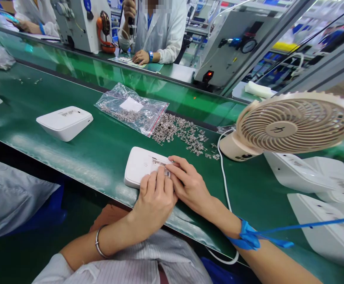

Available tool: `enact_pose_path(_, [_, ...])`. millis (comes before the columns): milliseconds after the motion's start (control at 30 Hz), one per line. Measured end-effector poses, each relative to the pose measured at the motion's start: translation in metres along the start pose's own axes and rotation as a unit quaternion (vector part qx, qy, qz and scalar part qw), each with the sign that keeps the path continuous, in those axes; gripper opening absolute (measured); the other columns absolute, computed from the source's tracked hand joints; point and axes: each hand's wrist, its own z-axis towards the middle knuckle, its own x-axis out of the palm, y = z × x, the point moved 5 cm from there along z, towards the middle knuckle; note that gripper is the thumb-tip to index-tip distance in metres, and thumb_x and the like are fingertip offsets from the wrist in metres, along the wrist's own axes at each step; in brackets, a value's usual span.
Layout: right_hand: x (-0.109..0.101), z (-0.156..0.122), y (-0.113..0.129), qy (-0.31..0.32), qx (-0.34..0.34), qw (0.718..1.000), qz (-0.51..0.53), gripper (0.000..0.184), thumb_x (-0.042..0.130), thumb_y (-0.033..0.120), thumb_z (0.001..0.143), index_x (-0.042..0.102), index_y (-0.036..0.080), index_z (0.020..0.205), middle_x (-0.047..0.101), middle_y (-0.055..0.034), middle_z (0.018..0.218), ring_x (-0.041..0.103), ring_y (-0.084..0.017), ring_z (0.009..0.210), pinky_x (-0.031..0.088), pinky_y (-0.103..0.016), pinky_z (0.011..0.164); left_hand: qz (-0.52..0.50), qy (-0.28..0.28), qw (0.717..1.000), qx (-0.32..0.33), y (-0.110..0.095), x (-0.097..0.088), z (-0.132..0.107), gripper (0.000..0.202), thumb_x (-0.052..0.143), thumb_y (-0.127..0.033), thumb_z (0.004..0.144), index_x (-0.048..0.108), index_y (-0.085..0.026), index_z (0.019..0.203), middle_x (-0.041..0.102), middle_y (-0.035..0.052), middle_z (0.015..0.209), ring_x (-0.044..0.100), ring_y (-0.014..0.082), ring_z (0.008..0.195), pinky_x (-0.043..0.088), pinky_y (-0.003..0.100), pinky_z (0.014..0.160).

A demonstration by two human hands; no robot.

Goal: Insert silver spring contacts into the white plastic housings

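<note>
A white plastic device housing [135, 167] lies on the green work surface in front of me, with a recessed compartment [157, 161] facing up. My left hand [156, 193], a metal bangle on its wrist, is closed over the housing's near side, fingertips pressed at the compartment. From the right, my right hand [191, 183] grips the housing's right end, its fingertips close to the left ones. Any small part between the fingers is hidden. Just beyond the housing lies a loose pile of small metal clips [180, 132].
An open clear bag [130, 108] of metal parts lies beside the pile. Another white housing [65, 122] stands left; several more [328, 221] are at right. A beige fan [293, 124], its white cable [223, 177] and a blue wrist cord [308, 225] are close to my right arm. Across, a co-worker [160, 37] sits.
</note>
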Motion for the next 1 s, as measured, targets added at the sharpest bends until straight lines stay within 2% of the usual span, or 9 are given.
enact_pose_path(133, [0.0, 0.001, 0.0, -0.014, 0.014, 1.0, 0.008, 0.018, 0.042, 0.01, 0.087, 0.057, 0.015, 0.096, 0.056, -0.0147, 0.108, 0.058, -0.018, 0.087, 0.051, -0.032, 0.074, -0.002, -0.002, 1.0, 0.005, 0.0, -0.002, 0.001, 0.03, 0.043, -0.03, 0.088, 0.062, -0.012, 0.102, 0.061, 0.0082, 0.118, 0.056, 0.0194, 0.101, 0.032, 0.034, 0.09])
enact_pose_path(400, [-0.001, 0.007, 0.004, 0.027, -0.016, 0.999, -0.008, 0.02, 0.038, 0.009, 0.087, 0.057, 0.014, 0.09, 0.055, -0.0153, 0.103, 0.057, -0.018, 0.079, 0.05, -0.033, 0.069, 0.0, -0.006, 1.0, 0.009, 0.0, -0.001, 0.001, 0.028, 0.044, -0.03, 0.088, 0.063, -0.012, 0.099, 0.061, 0.0086, 0.117, 0.056, 0.0194, 0.101, 0.032, 0.034, 0.09])
enact_pose_path(500, [0.0, 0.011, -0.006, -0.003, 0.047, 0.998, 0.04, 0.015, 0.042, 0.01, 0.085, 0.055, 0.016, 0.088, 0.056, -0.0108, 0.096, 0.056, -0.017, 0.079, 0.048, -0.031, 0.069, -0.004, -0.003, 1.0, 0.009, -0.001, -0.002, 0.0, 0.032, 0.042, -0.032, 0.089, 0.062, -0.011, 0.103, 0.062, 0.0085, 0.116, 0.055, 0.0197, 0.101, 0.032, 0.034, 0.09])
enact_pose_path(600, [0.009, 0.017, -0.022, 0.014, 0.153, 0.983, 0.1, 0.004, 0.051, 0.015, 0.078, 0.051, 0.018, 0.08, 0.054, -0.0026, 0.078, 0.052, -0.013, 0.066, 0.046, -0.026, 0.06, 0.002, 0.016, 1.0, 0.01, -0.002, -0.005, -0.001, 0.039, 0.042, -0.037, 0.089, 0.059, -0.009, 0.11, 0.061, 0.0107, 0.116, 0.054, 0.0221, 0.103, 0.032, 0.035, 0.091])
enact_pose_path(733, [0.018, 0.017, -0.03, 0.018, 0.224, 0.966, 0.13, 0.007, 0.054, 0.025, 0.077, 0.05, 0.018, 0.077, 0.05, 0.0009, 0.071, 0.045, -0.01, 0.055, 0.042, -0.024, 0.054, 0.011, 0.081, 0.995, 0.054, 0.006, -0.003, 0.002, 0.04, 0.044, -0.027, 0.085, 0.055, -0.007, 0.118, 0.056, 0.0127, 0.124, 0.052, 0.0231, 0.107, 0.035, 0.034, 0.089])
enact_pose_path(800, [0.018, 0.013, -0.03, -0.005, 0.229, 0.965, 0.131, 0.012, 0.052, 0.03, 0.082, 0.052, 0.018, 0.081, 0.052, 0.0002, 0.072, 0.047, -0.01, 0.056, 0.042, -0.024, 0.054, 0.033, 0.121, 0.992, 0.021, 0.021, 0.004, 0.009, 0.039, 0.046, -0.021, 0.083, 0.054, -0.008, 0.119, 0.055, 0.0129, 0.125, 0.055, 0.0223, 0.1, 0.039, 0.034, 0.084])
enact_pose_path(867, [0.02, 0.009, -0.029, -0.01, 0.224, 0.965, 0.132, 0.015, 0.049, 0.033, 0.085, 0.053, 0.018, 0.083, 0.054, -0.0004, 0.072, 0.05, -0.011, 0.058, 0.042, -0.024, 0.054, 0.076, 0.128, 0.987, -0.063, 0.044, 0.008, 0.017, 0.04, 0.047, -0.018, 0.082, 0.054, -0.003, 0.119, 0.052, 0.0196, 0.126, 0.057, 0.0262, 0.096, 0.042, 0.037, 0.079])
enact_pose_path(933, [0.021, 0.008, -0.028, -0.009, 0.21, 0.969, 0.134, 0.016, 0.047, 0.032, 0.087, 0.053, 0.018, 0.081, 0.055, -0.0005, 0.071, 0.051, -0.011, 0.057, 0.043, -0.024, 0.053, 0.118, 0.105, 0.977, -0.142, 0.064, 0.009, 0.021, 0.046, 0.048, -0.017, 0.082, 0.048, 0.001, 0.124, 0.042, 0.0262, 0.133, 0.053, 0.0349, 0.107, 0.042, 0.043, 0.08])
enact_pose_path(1000, [0.023, 0.009, -0.026, -0.004, 0.18, 0.974, 0.137, 0.017, 0.045, 0.031, 0.088, 0.054, 0.018, 0.081, 0.056, -0.0008, 0.071, 0.051, -0.011, 0.057, 0.045, -0.024, 0.054, 0.118, 0.078, 0.974, -0.174, 0.072, 0.012, 0.019, 0.053, 0.052, -0.023, 0.082, 0.043, -0.003, 0.13, 0.032, 0.0233, 0.14, 0.04, 0.04, 0.121, 0.039, 0.049, 0.088])
